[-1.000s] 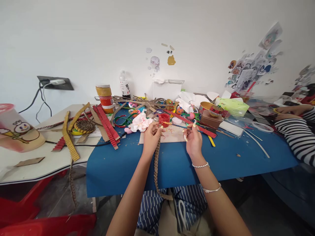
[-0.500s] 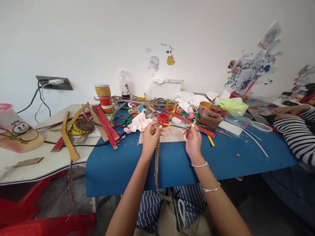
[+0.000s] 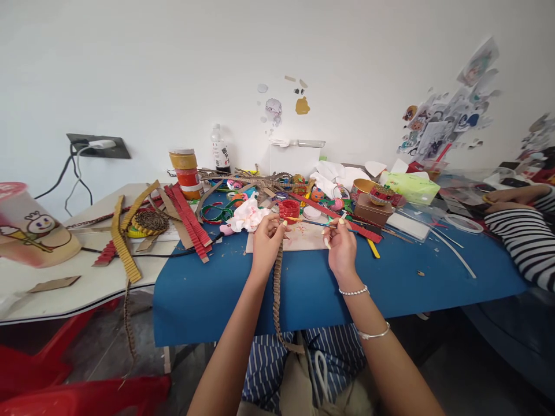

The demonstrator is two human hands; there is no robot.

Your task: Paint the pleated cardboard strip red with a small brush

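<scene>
My left hand (image 3: 267, 240) is closed on a brown corrugated cardboard strip (image 3: 276, 289), which hangs down over the table's front edge to my lap. Between finger and thumb, my right hand (image 3: 341, 242) holds a thin blue paintbrush (image 3: 318, 223), its tip pointing left, close to my left fingers. Just behind the brush tip stands a small red paint pot (image 3: 289, 209). A pale board (image 3: 307, 240) with red marks lies under the brush. White tissue (image 3: 247, 215) with red stains is crumpled left of the pot.
Red strips (image 3: 186, 219) and yellow strips (image 3: 125, 248) lie left, near stacked paint jars (image 3: 186, 173). A brown box (image 3: 372, 211) and green tissue pack (image 3: 415, 188) are at right. A person's striped sleeve (image 3: 520, 237) reaches in. A cup (image 3: 37, 231) stands far left.
The whole view has shifted very slightly, with things appearing a little further right. Both hands keep nearly the same pose and hold.
</scene>
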